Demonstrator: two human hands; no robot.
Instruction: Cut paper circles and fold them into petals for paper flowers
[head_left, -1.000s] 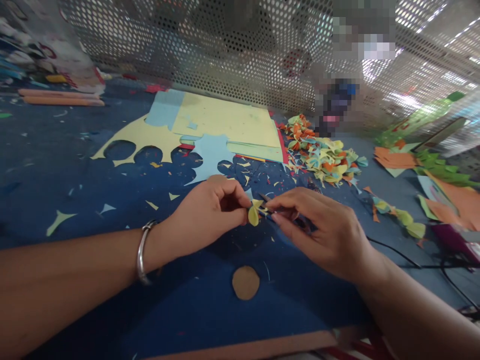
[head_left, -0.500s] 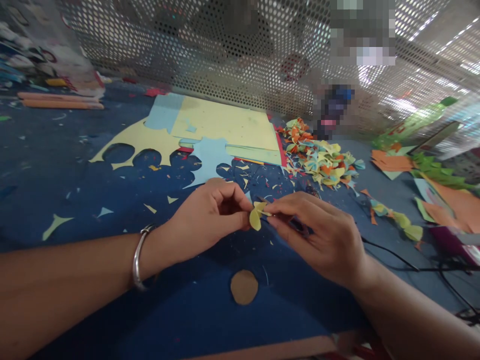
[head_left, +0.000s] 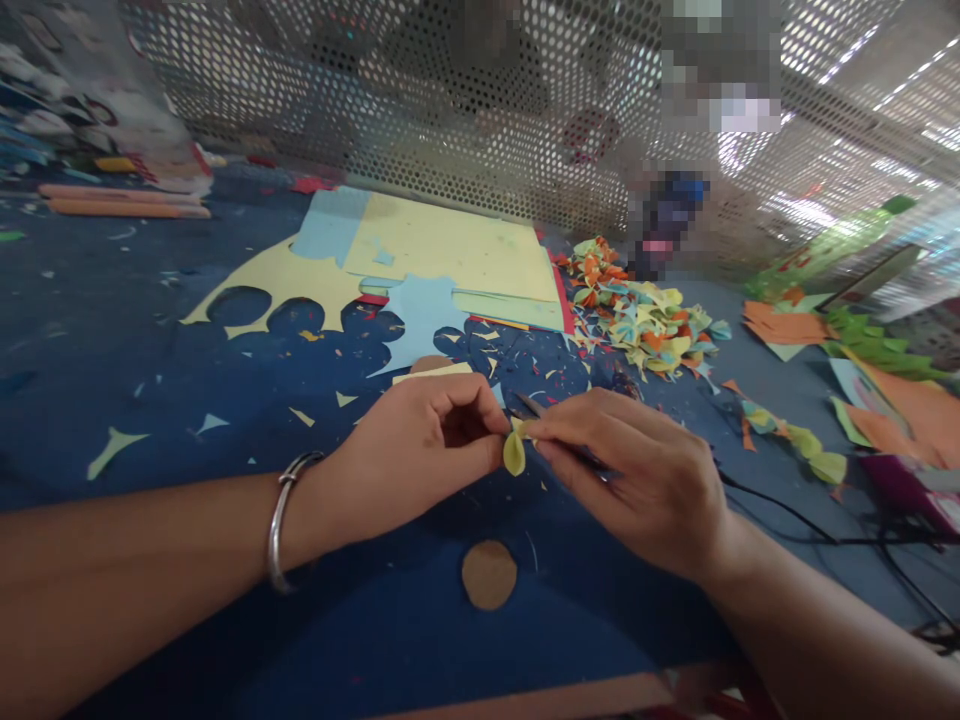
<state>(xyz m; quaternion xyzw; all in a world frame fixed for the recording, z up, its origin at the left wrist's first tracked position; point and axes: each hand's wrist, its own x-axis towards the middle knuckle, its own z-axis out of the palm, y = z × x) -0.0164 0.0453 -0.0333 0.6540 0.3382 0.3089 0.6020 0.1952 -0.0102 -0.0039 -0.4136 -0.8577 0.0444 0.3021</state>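
Observation:
A small folded yellow paper piece (head_left: 514, 455) is pinched between both hands above the blue table. My left hand (head_left: 431, 430), with a silver bangle at the wrist, has thumb and forefinger closed on its left side. Thumb and forefinger of my right hand (head_left: 637, 465) close on its right side. A pointed metal tip, looking like scissors (head_left: 531, 404), sticks out from under the right fingers; the rest is mostly hidden by that hand. Behind the left knuckles shows a pale yellow paper edge (head_left: 433, 373). Nearer me lies a round brown disc (head_left: 489, 575).
Yellow paper sheets (head_left: 450, 240) and a blue cut-out sheet (head_left: 420, 315) lie ahead, among scraps. A heap of folded paper pieces (head_left: 652, 325) sits at right, near orange paper (head_left: 784, 322) and a black cable (head_left: 780, 515). A perforated metal screen (head_left: 465, 130) borders the back.
The yellow paper piece has turned and looks narrower, with less of it showing between the fingers. A pale paper edge now shows behind my left hand. Both hands stay nearly in place.

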